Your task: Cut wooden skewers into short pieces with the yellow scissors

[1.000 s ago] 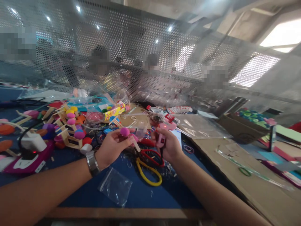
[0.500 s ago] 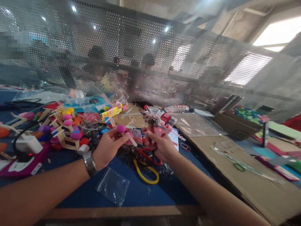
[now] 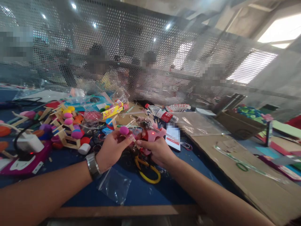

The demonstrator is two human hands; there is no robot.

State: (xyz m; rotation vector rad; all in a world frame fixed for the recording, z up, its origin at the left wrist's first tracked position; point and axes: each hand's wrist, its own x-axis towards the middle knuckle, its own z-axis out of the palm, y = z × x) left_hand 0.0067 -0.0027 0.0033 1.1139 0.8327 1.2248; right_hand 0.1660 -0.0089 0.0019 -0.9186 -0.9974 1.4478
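Note:
My left hand (image 3: 110, 150), with a metal watch (image 3: 92, 165) on its wrist, is closed on a small stick piece topped by a magenta pom-pom (image 3: 124, 130). My right hand (image 3: 157, 150) grips a pink glue gun (image 3: 153, 135) with a red light lit, its nozzle turned left against the stick piece. Both hands meet just above yellow-handled scissors (image 3: 148, 172) on the blue table (image 3: 145, 194).
Finished stick-and-pom-pom pieces (image 3: 66, 125) lie piled at the left, by a white plug on a purple power strip (image 3: 25, 153). An empty clear bag (image 3: 114, 185) lies near me. A bottle (image 3: 162, 115), cardboard sheet (image 3: 235, 169) and box (image 3: 237, 124) sit right. People sit behind a perforated screen (image 3: 150, 56).
My right hand has swung the glue gun left and down until its nozzle meets the stick piece. My left hand has stayed nearly still.

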